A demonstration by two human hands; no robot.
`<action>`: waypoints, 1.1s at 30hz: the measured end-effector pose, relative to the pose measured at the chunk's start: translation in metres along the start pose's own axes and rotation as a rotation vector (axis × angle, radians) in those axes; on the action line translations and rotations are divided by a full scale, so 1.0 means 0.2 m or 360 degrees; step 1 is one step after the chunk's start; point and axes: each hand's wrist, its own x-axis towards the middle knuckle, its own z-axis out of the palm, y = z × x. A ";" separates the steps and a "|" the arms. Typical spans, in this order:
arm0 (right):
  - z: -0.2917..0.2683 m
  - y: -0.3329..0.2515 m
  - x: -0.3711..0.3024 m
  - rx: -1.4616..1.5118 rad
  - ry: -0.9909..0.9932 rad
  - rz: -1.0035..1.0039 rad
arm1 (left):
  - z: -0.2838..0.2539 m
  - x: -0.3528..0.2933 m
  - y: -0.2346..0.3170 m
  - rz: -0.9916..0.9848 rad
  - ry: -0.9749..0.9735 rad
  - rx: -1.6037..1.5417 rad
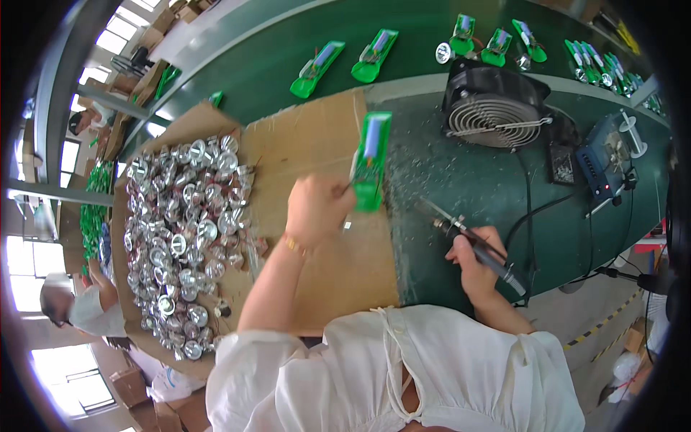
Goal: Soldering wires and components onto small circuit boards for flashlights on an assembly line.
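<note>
No lettering, numbers or signs can be read on anything here.

Left fingers (341,193) blurred beside green casing (369,197)

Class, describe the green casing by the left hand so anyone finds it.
Find the brown cardboard sheet on the green bench. At its right edge, beside the left hand, is a long green casing with a pale cylinder inside. Unlike the similar casings farther back, it alone is near a hand.
</note>
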 end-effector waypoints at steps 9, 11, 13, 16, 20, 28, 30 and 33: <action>0.01 -0.02 0.01 -0.0119 -0.0059 0.0313 | 0.21 1.32 0.25 0.0681 0.0904 -0.0080; 0.01 -0.03 0.02 -0.0150 -0.0063 0.0372 | 0.20 1.46 0.19 0.0826 0.1084 0.0018; 0.02 -0.04 0.03 -0.0187 -0.0073 0.0328 | 0.20 1.53 0.14 0.0739 0.0613 0.0132; 0.02 -0.02 0.04 -0.0202 -0.0102 0.0273 | 0.20 1.49 0.09 0.0399 0.0066 0.0152; 0.03 0.04 0.03 0.0006 -0.0023 0.0230 | 0.11 1.22 0.07 0.0308 0.0200 0.0028; 0.07 0.03 0.04 0.0073 -0.0049 0.0229 | -0.17 0.26 -0.20 0.0172 0.0087 0.0551; 0.07 0.01 0.04 0.0004 -0.0068 0.0115 | -0.22 0.20 -0.08 0.0386 0.0416 0.0865; 0.09 0.01 0.05 -0.0077 -0.0068 0.0013 | -0.23 0.18 0.30 0.0976 0.0543 0.0465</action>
